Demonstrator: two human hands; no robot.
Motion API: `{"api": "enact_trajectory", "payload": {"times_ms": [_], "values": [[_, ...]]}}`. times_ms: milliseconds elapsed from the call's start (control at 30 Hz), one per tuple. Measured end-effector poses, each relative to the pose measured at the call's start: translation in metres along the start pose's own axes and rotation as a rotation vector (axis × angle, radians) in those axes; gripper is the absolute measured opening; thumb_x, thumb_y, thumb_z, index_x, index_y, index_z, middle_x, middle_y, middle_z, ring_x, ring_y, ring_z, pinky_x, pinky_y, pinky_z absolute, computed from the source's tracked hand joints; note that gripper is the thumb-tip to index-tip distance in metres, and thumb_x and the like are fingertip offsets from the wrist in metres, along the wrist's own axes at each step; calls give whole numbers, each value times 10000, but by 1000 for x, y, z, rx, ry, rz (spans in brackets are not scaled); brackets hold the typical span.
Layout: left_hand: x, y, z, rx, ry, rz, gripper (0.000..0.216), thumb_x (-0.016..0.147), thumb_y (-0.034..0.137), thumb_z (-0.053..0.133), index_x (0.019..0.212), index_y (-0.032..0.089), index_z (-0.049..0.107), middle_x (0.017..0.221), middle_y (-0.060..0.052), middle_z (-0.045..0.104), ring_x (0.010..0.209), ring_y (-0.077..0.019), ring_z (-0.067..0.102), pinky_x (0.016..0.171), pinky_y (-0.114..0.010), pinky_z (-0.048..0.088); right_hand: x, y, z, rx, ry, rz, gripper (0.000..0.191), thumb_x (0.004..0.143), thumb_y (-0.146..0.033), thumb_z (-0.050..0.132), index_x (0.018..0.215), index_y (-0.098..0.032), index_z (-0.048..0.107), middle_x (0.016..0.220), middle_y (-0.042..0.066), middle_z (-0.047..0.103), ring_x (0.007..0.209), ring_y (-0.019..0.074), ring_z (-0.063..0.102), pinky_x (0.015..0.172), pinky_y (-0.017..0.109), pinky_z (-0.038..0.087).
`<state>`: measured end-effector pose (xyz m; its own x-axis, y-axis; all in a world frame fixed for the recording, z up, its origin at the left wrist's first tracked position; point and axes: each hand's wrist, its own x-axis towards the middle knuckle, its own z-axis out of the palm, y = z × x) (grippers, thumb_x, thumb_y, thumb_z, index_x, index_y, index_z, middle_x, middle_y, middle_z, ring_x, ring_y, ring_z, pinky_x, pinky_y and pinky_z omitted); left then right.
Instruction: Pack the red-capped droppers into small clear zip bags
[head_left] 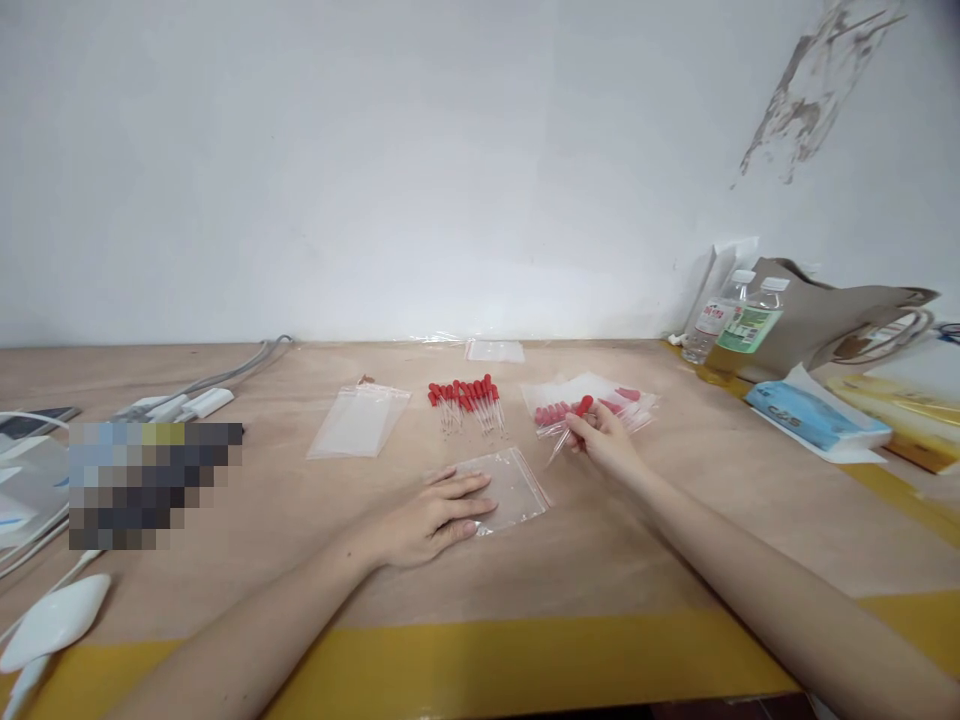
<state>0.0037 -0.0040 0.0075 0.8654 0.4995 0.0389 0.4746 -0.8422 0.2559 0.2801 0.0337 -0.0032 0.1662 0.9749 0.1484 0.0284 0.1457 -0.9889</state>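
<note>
My left hand (442, 515) lies flat with fingers spread on a clear zip bag (514, 490), pressing its left part to the table. In my right hand (604, 440) is a dropper (583, 405) with a red bulb and a thin clear tube slanting down to the left. Just behind that hand lie filled clear bags (551, 392) with red-bulbed droppers showing inside. A row of loose droppers (465, 393), red bulbs away from me, rests behind my left hand. Further left is a stack of flat zip bags (360, 420).
Another small clear bag (495, 351) lies by the wall. At right stand two bottles (750, 315), a grey bag (832, 305) and a blue tissue pack (814, 415). Cables, white chargers (208, 403) and a white rounded device (56, 620) occupy the left side.
</note>
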Motion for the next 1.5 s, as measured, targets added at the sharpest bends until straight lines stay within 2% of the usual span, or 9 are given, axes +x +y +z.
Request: {"api": "enact_trajectory", "payload": {"times_ms": [133,333,600,700,933,1100,1233,1367,1500], "values": [[-1,-1,2,4,9,6,382,934,366,321,1302,286,379,1408,-27,292,1301,-164,241,1080,-403,137,-11,12,8,103,108,30,425,612,-333,645,885,-234,334,595,-86,492,486,99,526,434,217,444],[0,-1,4,1,20,13,386,930,366,332,1305,288,376,1412,-24,281,1301,-168,241,1081,-402,139,-19,13,17,183,91,123,415,642,-226,628,915,-245,316,613,-91,494,496,104,562,455,234,484],[0,1,4,9,49,-4,430,918,371,361,1337,282,321,1435,-17,219,1319,-183,186,1079,-388,168,-32,8,20,335,-237,260,310,674,-296,655,853,-213,416,681,-24,589,634,123,622,613,259,502],[1,0,5,-4,55,9,434,922,364,355,1345,288,299,1429,-17,237,1313,-175,206,1081,-390,160,-28,11,11,260,-399,191,296,675,-334,666,862,-190,488,714,-25,593,539,76,572,507,204,448],[0,1,3,-44,54,23,458,923,351,361,1363,314,238,1413,6,277,1294,-177,259,1075,-393,169,-25,9,0,-32,-655,136,333,694,-365,649,929,-143,569,473,-78,495,371,30,425,365,142,297],[1,3,2,-76,52,30,487,921,331,370,1375,317,194,1415,8,273,1298,-185,248,1075,-398,160,-31,6,9,-13,-745,118,344,722,-446,591,914,-170,520,551,-50,558,486,87,550,444,185,411],[-2,-2,3,-122,76,-6,511,902,354,410,1373,291,223,1431,-16,237,1300,-203,239,1063,-386,210,-29,8,14,-58,-674,94,321,648,-408,668,812,-139,610,658,-13,606,585,85,549,597,230,451],[-4,-9,6,-172,107,-48,491,888,389,429,1348,271,302,1414,-34,280,1288,-212,267,1053,-376,244,-25,10,14,-167,-652,78,319,660,-426,649,779,-132,672,588,-28,578,510,65,468,530,204,400],[-3,-12,6,-182,116,-34,470,886,378,435,1330,255,341,1381,-48,345,1268,-204,312,1052,-388,246,-25,6,11,-216,-755,85,367,694,-434,617,907,-139,663,622,-26,590,479,48,417,456,167,333]]}}
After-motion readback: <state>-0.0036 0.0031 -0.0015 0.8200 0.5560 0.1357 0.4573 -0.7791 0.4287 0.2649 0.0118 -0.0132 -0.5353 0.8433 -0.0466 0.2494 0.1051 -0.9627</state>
